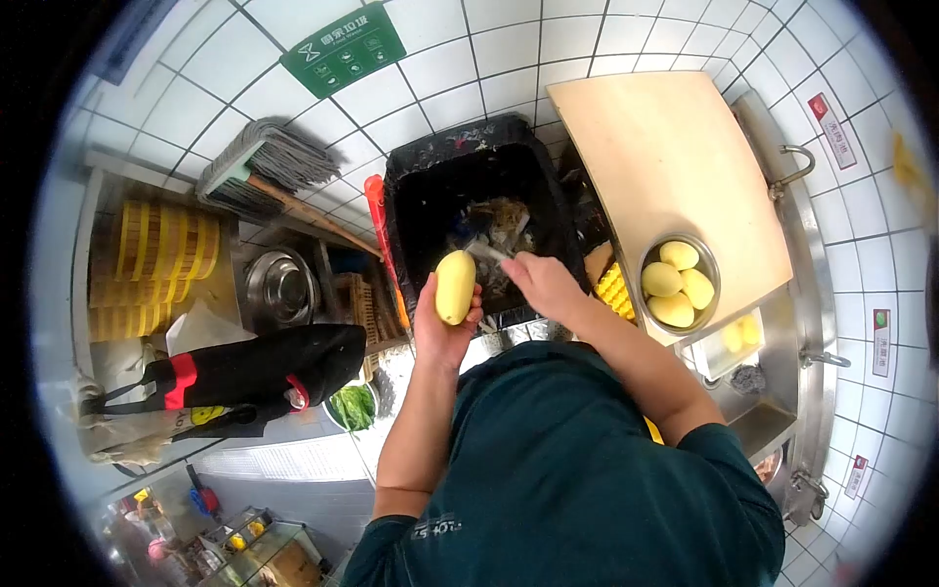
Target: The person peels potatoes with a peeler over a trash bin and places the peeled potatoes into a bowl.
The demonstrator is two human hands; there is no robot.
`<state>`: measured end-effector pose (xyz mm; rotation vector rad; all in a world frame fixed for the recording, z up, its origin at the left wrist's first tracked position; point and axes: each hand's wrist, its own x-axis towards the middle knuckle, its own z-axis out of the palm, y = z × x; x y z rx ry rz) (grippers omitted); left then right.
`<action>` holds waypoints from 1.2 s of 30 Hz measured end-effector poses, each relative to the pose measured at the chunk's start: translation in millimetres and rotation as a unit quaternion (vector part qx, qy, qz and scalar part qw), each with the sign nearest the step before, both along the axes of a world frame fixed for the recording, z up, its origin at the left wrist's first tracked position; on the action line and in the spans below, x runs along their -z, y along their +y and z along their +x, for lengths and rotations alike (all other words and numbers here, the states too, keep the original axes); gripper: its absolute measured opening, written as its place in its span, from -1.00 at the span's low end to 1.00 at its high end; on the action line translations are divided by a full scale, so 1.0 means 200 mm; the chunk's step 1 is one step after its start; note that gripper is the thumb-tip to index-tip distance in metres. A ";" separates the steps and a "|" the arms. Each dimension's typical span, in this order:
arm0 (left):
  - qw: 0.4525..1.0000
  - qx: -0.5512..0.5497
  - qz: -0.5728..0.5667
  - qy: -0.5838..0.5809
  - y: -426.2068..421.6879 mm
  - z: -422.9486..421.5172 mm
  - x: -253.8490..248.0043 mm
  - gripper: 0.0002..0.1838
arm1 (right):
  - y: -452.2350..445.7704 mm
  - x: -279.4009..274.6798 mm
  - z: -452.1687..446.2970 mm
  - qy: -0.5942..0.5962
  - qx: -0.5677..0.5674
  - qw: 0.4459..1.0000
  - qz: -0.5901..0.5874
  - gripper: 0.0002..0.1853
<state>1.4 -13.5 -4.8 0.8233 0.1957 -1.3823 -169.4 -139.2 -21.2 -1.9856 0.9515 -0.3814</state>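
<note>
A peeled, pale yellow potato [455,287] rests upright in my left hand [445,321], with the fingers wrapped round its lower part. My right hand [544,284] is closed on the handle of a peeler [483,248], whose end is at the potato's upper right edge. Both are over the near part of a black-lined bin [403,176] that holds scraps [504,223]. To the right, a metal bowl [717,282] with several peeled potatoes [662,279] stands on a light board [675,157].
A steel sink [768,423] with a white tray lies right, below taps [797,168]. At the left are a mop [269,166], steel bowls [279,286], yellow-striped baskets [161,256] and a black cloth item [254,367]. Leafy greens [352,407] sit lower left.
</note>
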 end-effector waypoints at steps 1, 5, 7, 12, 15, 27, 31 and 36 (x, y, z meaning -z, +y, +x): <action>1.000 0.002 0.001 0.004 0.00 0.00 -0.01 -0.47 | 0.03 0.00 0.00 -0.016 -0.024 0.999 -0.027 -0.47; 0.997 0.044 -0.050 0.043 0.02 0.00 0.01 -0.44 | 0.01 0.03 0.01 -0.050 -0.049 0.994 -0.080 -0.51; 0.995 0.059 -0.062 0.058 0.03 -0.01 0.00 -0.43 | -0.09 0.11 0.03 0.115 0.010 0.993 -0.039 -0.46; 0.995 0.025 -0.058 0.074 0.00 -0.03 -0.05 -0.40 | -0.08 0.10 0.01 0.050 0.067 0.996 0.030 -0.41; 0.994 0.018 -0.068 0.080 0.00 0.00 -0.03 -0.41 | -0.08 0.10 -0.01 0.035 0.064 0.997 0.037 -0.32; 0.997 -0.041 -0.060 -0.033 -0.05 0.00 -0.04 -0.52 | -0.03 0.04 -0.06 0.005 0.036 0.999 0.028 -0.37; 0.997 -0.037 -0.069 -0.029 -0.05 0.03 -0.03 -0.51 | -0.03 0.02 -0.06 0.011 0.034 0.999 0.027 -0.38; 0.995 -0.009 -0.048 -0.084 -0.02 0.04 0.01 -0.42 | -0.03 0.02 -0.06 0.012 0.032 0.999 0.020 -0.41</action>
